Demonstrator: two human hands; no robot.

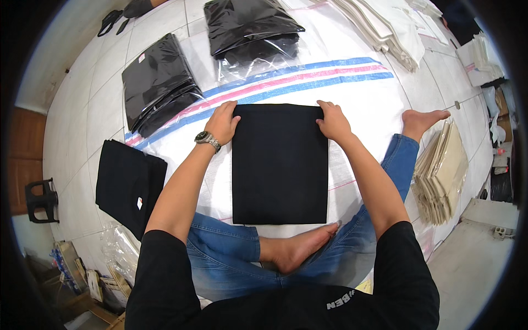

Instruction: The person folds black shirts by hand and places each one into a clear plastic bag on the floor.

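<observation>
A folded black cloth [280,165] lies flat as a rectangle on a white woven plastic sheet [363,95] before me. My left hand [223,123] grips its far left corner between thumb and fingers; a metal wristwatch [208,141] is on that wrist. At the far right corner, my right hand [333,120] pinches the edge in the same way. To the left sits a stack of folded black cloth [123,181] with a small tag on it.
Black folded goods in clear plastic bags [156,78] lie at the upper left, with another bagged pile [251,27] at the top. White cloth stacks [383,29] are at the upper right. Beige packets [443,173] stand beside my outstretched foot. A black plastic stool [42,200] is far left.
</observation>
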